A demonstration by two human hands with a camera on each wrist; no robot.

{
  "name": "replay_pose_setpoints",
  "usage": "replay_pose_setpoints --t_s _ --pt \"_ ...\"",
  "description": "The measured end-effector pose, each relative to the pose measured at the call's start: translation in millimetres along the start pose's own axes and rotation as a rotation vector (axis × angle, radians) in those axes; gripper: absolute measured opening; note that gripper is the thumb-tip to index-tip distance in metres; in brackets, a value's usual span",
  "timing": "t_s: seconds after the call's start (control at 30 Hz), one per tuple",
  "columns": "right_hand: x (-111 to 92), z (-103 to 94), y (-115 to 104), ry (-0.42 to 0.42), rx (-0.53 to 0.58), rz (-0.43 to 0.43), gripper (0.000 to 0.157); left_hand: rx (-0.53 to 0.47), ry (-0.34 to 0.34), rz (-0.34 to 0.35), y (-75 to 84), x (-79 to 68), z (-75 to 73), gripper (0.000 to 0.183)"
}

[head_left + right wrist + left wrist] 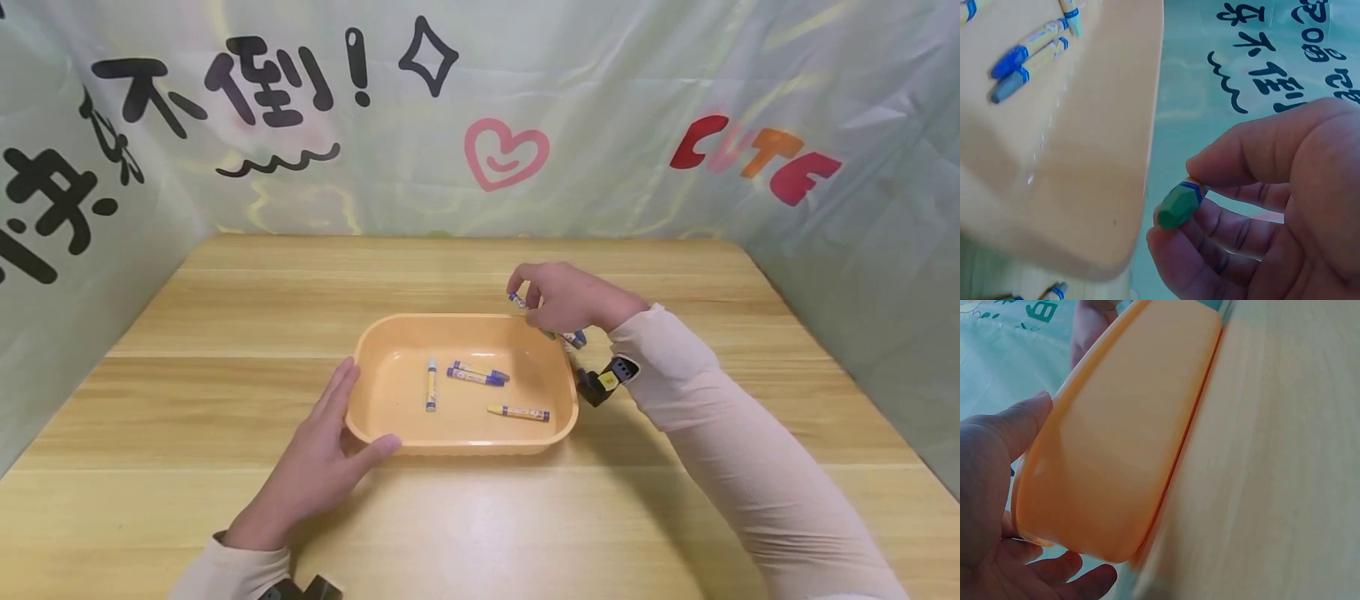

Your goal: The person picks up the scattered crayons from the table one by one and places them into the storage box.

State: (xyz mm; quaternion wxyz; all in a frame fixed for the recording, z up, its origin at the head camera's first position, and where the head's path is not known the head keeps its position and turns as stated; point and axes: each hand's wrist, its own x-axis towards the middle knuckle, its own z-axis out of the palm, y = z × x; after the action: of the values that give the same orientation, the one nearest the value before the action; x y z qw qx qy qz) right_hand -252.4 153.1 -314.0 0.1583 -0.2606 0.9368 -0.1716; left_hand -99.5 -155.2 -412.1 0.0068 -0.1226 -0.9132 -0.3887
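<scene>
One wooden table (480, 533). Well in from its far edge, one orange tub (461, 451). At the tub's near-left corner, one left hand (318, 458), spread wide, thumb and fingers touching two sides. By the tub's far-right corner, one right hand (566, 296), pinching one green-ended crayon (1180, 205). In the tub, four crayons (474, 377): two together mid-floor, one left of these, one toward the near-right corner. On the table, outside the tub's right end, at least two loose crayons (576, 340), partly hidden.

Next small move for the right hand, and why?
Probably bring the green-tipped stick crayon over the orange rectangular plastic tub: the right hand pinches it outside the rim, and four slim yellow-barrelled crayons already lie inside.
</scene>
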Motion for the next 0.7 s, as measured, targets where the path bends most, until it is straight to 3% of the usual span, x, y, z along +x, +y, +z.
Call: replay_pose_setpoints --t_s 0.33,0.7 --pt "9 9.1 -16 -0.032 0.008 -0.040 0.038 0.003 0.004 0.002 -1.6 -0.9 0.1 0.101" --pt "20 17.2 -24 -0.084 0.001 -0.141 0.038 -0.012 -0.003 0.001 -0.9 -0.2 0.7 0.101"
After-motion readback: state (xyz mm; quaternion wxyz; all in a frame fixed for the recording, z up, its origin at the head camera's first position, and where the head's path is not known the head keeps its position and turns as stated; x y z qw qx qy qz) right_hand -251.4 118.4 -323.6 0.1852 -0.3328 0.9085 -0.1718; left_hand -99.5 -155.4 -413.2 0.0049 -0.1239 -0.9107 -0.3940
